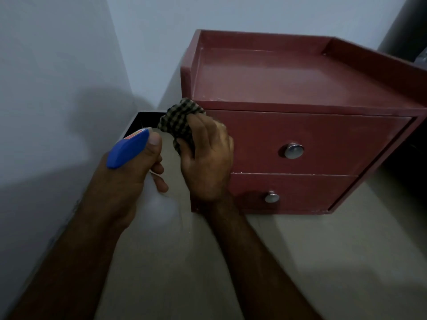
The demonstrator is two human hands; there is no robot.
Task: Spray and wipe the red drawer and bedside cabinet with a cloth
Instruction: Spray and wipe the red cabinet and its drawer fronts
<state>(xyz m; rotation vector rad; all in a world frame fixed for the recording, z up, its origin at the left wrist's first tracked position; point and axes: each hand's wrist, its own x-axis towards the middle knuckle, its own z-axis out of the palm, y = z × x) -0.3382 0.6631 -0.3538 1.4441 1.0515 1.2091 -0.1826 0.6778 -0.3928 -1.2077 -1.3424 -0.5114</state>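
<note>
Two drawers, each with a round metal knob, front the red drawer unit (300,72), which stands on the beige worktop (323,250) near the wall corner. Right grip (208,158) clenched round a checked cloth (179,122), pressing it on the upper drawer (335,144) at its top-left corner. Left grip (131,176) wrapped round a blue-headed spray bottle (127,150), just left of the cloth.

Left hand (136,175) gripping spray bottle (128,150), right hand (209,160) — fingers (199,126) curled — clutching cloth (178,121)
</note>
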